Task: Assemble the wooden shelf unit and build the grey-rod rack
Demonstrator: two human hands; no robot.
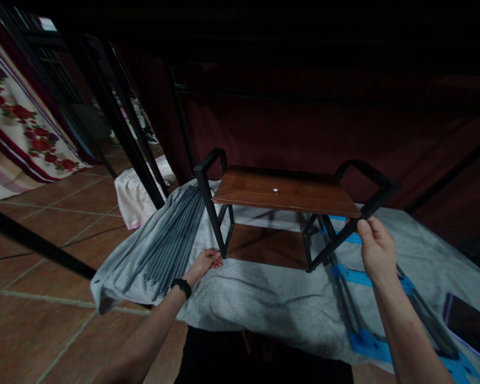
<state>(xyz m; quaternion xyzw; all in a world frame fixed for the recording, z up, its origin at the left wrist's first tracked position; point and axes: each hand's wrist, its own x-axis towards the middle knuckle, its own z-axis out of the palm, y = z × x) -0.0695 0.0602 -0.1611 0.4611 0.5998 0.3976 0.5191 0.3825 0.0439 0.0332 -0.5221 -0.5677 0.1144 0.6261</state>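
A small two-tier shelf rack [284, 188] with brown wood-look boards and black metal side frames stands in front of me on a grey cloth. Its lower board [268, 245] rests close to the cloth. My left hand [208, 261], wearing a black wristband, is closed at the rack's lower left front corner, fingers curled against the frame's foot. At the other end, my right hand [378, 245] grips the black side frame just below the upper board, thumb in front. The fingers behind that frame are mostly hidden.
A bundle of grey metal rods [180, 234] lies left of the rack. Blue plastic pieces joined by grey rods [354, 274] lie on the right, with a phone [468, 322] beyond. The grey cloth [264, 298] covers the surface. Black posts [116, 122] stand at left.
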